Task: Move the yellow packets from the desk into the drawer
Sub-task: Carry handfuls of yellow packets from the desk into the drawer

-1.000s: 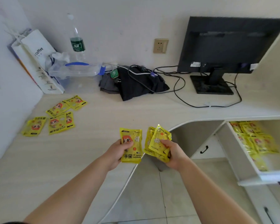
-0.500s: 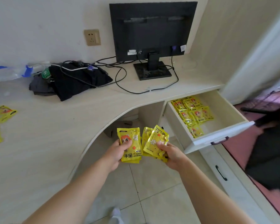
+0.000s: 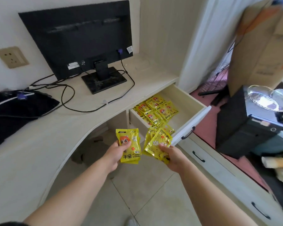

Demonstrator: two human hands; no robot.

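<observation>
Two stacks of yellow hand-warmer packets are held above the tiled floor (image 3: 147, 190), in front of the curved edge of the counter (image 3: 39, 144). The left hand (image 3: 112, 158) is closed around an upright stack of packets (image 3: 129, 145), the thumb pressed on the cartoon face printed on the front one. The right hand (image 3: 172, 156) is clamped on a fanned bunch of packets (image 3: 157, 144), which is tilted and turned with its printing partly upside down. The two stacks are kept just apart, side by side.

Just beyond the right hand, the open drawer (image 3: 188, 101) is pulled out from under the counter; its white front carries a dark handle (image 3: 188, 132). More yellow packets (image 3: 155, 110) are spread overlapping across the left part of the drawer's bottom, while the right part is bare. The fanned bunch is seen just in front of the drawer's near corner.

On the counter a black monitor (image 3: 77, 38) is stood on its base with its back to the camera, cables (image 3: 69, 98) being trailed from it toward a black cloth bundle (image 3: 15, 110) at the left. A wall socket (image 3: 11, 57) is mounted to the left of the monitor. Closed lower drawers (image 3: 219, 172) are seen at the right.
</observation>
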